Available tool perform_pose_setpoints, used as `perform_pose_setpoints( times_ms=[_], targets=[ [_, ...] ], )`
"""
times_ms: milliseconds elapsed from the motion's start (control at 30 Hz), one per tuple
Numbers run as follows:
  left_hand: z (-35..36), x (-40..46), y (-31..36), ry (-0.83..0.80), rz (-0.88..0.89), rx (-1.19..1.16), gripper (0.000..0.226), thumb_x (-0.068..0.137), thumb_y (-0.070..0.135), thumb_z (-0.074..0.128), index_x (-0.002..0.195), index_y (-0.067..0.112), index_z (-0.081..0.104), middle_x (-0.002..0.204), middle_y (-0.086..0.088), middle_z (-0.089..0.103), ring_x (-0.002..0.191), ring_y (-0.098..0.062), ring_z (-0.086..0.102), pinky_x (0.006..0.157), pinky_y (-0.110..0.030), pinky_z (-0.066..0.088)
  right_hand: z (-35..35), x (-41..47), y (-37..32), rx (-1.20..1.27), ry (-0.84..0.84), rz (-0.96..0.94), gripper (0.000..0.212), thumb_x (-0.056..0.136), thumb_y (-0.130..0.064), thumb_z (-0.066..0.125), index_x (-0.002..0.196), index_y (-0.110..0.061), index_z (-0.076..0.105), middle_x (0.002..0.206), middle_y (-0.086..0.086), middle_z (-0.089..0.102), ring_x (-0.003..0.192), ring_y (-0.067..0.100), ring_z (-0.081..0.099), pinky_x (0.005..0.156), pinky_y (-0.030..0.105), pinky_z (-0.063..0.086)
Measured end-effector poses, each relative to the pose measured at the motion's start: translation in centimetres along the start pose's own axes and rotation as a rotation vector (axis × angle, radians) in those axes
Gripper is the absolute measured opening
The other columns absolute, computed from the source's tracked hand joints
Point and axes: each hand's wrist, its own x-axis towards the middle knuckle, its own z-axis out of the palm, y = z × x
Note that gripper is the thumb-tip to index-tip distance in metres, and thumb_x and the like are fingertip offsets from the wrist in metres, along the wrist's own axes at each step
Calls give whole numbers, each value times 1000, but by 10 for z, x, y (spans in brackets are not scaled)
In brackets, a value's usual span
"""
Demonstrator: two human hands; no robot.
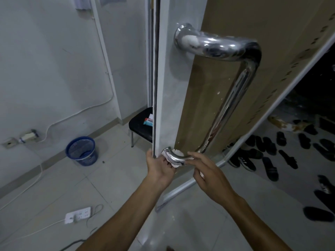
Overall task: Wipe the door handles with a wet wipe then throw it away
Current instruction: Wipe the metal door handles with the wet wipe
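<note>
Both hands hold a crumpled white wet wipe (173, 163) against the bottom bend of the curved chrome door handle (233, 98); left hand (159, 167) grips it from below; right hand (208, 173) pinches it beside the bar.

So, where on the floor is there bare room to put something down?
Free: tiles between the blue wastebasket and the black stool, and tiles in front of the door. Crowded: right of the door, many sandals and shoes; lower left, power strip and cables.

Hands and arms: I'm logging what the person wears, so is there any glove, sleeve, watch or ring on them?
None shows. The left hand and the right hand are bare, with no gloves, and both forearms are bare to the frame's bottom edge. No watch, band or ring is visible.
</note>
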Motion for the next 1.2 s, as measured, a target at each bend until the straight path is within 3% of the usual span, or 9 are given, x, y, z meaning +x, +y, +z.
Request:
perform_pose_setpoints(
  times_ms=[133, 300, 467, 633, 767, 900, 1033, 1100, 1200],
  targets=[
    [-5, 2, -11, -86, -58, -89, 68, 94, 56, 26, 117, 3, 60, 117, -22, 64, 105, -33, 60, 88, -41, 48, 5, 0, 1, 43, 20, 12, 38, 88, -2, 48, 119, -18, 63, 136, -9, 50, 119, 9, 55, 87, 33, 52],
    [-7, -2, -19, -131, -120, -49, 52, 81, 42, 47, 111, 2, 63, 114, -20, 62, 100, -31, 61, 106, -36, 39, 7, -4, 2, 104, 77, 63, 38, 88, 0, 49, 117, -19, 64, 132, -11, 53, 120, 8, 54, 93, 30, 49],
    [-13, -6, -17, -67, -105, 15, 60, 91, 45, 44, 126, -3, 56, 127, -22, 58, 123, -31, 53, 109, -38, 38, 13, -10, 7, 115, 143, 139, 36, 90, -16, 40, 115, -18, 66, 127, -10, 56, 116, 8, 55, 89, 29, 51],
    [-14, -17, -19, -68, 46, 163, 54, 97, 43, 40, 129, 0, 52, 128, -15, 59, 123, -24, 53, 109, -30, 37, 19, -12, 7, 147, 176, 179, 34, 90, -4, 46, 114, -16, 66, 126, -10, 56, 115, 6, 55, 86, 23, 49],
    [-13, -21, -30, -69, 226, 599, 37, 103, 34, 33, 124, 13, 55, 127, -4, 54, 112, -13, 54, 97, -25, 40, 23, -17, 6, 183, 180, 212, 36, 89, 0, 48, 114, -17, 67, 125, -11, 56, 115, 5, 55, 88, 19, 47],
    [-18, -28, -52, -107, 438, 1120, 60, 103, 43, 27, 154, 23, 3, 158, 10, 10, 144, -6, 12, 118, -27, 10, 25, -20, 6, 233, 191, 254, 37, 90, -4, 46, 115, -20, 68, 124, -15, 55, 113, 5, 57, 85, 16, 46],
    [-30, -14, -64, -108, 677, 1541, 72, 96, 57, 18, 150, 19, -13, 156, 9, -24, 145, -6, -20, 119, -25, -5, 23, -23, 6, 261, 217, 270, 36, 89, -4, 46, 113, -21, 67, 121, -12, 57, 113, 2, 56, 90, 15, 45],
    [-38, -4, -63, -40, 870, 1821, 85, 89, 69, 1, 153, 13, -1, 158, 4, -12, 147, -12, -14, 119, -28, -5, 22, -24, 7, 264, 222, 287, 36, 88, -4, 46, 112, -20, 68, 120, -12, 58, 112, -1, 56, 91, 12, 44],
    [-40, 7, -53, -57, 1103, 2038, 72, 98, 56, 16, 146, 6, 36, 153, -9, 34, 145, -25, 25, 118, -38, 14, 22, -25, 13, 269, 232, 312, 34, 88, -5, 45, 110, -18, 68, 120, -10, 59, 112, 0, 56, 90, 12, 44]
  ],
)
